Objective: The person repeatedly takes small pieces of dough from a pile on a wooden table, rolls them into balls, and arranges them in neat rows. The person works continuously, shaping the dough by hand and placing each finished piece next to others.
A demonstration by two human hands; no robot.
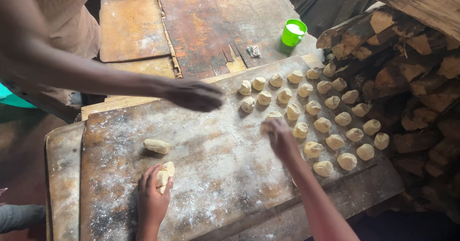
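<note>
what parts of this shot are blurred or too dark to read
Head view: the co-worker's hand reaching across the floured board is smeared by motion; the right hand by the dough balls is slightly soft; the left hand holding a dough piece is sharp. Light is soft daylight, with the firewood stack falling into deep shadow at lower right.

Lying on a floured wooden board [211, 164]: rows of dough balls [330, 111], one dough log [156, 146], atop a worn table [211, 25] bearing a green cup [293, 32].
</note>
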